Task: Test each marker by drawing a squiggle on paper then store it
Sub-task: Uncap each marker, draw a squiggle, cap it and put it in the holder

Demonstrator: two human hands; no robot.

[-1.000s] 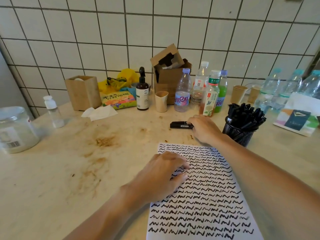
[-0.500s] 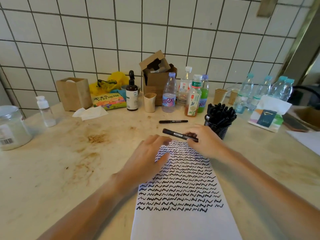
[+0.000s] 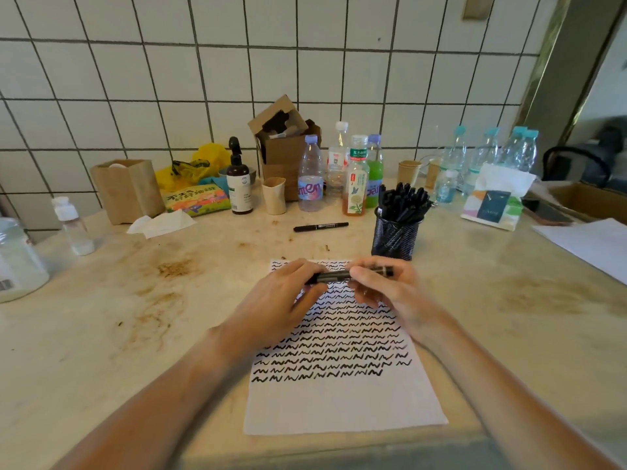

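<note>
A black marker [image 3: 336,276] lies level between both hands above the top of the paper. My left hand [image 3: 278,300] grips its left end and my right hand [image 3: 383,290] grips its right part. The white paper [image 3: 342,398] is covered with rows of black squiggles over its upper two thirds; its lower part is blank. A second black marker [image 3: 320,226] lies on the counter beyond the paper. A black mesh cup [image 3: 395,237] full of black markers [image 3: 405,200] stands at the paper's far right corner.
Bottles [image 3: 310,178], paper cups [image 3: 274,195] and a cardboard box [image 3: 285,144] line the tiled wall. A wooden holder [image 3: 127,189] and tissue [image 3: 159,223] sit back left, a clear jar [image 3: 17,262] far left. More paper [image 3: 590,242] lies at right.
My right hand picked one marker off the counter and brought it back over the paper. My left hand lifted from the sheet and took hold of the marker's other end.
</note>
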